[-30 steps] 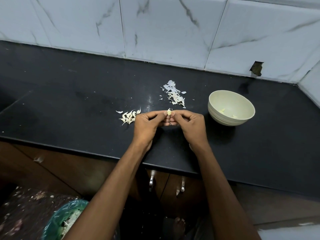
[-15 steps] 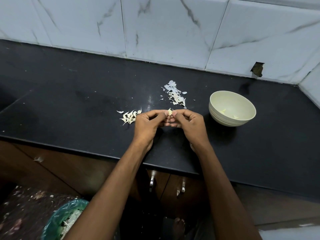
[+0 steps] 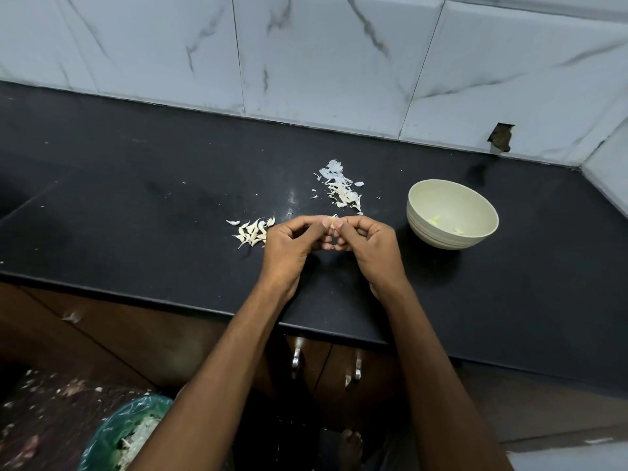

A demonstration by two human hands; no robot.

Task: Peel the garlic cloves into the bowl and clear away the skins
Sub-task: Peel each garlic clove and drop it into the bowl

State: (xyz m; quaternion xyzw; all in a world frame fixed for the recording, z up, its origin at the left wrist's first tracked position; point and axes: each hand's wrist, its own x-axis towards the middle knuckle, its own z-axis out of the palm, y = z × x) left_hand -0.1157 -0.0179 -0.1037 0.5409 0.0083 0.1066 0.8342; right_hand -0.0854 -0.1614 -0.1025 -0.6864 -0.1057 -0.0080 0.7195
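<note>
Over the black counter [image 3: 136,215], my left hand [image 3: 289,246] and my right hand [image 3: 370,246] meet and pinch one small garlic clove [image 3: 334,222] between thumbs and fingertips. A small pile of unpeeled cloves [image 3: 253,231] lies just left of my left hand. Papery white skins [image 3: 341,190] are scattered behind my hands. A cream bowl [image 3: 452,214] stands to the right, with a few peeled cloves at its bottom.
A marble-tiled wall [image 3: 323,62] runs along the back and meets a side wall at the right corner. Below the counter edge are cabinet doors with metal handles [image 3: 297,360]. A bin with a green liner [image 3: 125,433] sits on the floor at lower left.
Both hands stay in the same place on the clove; only the fingertips shift slightly on it.
</note>
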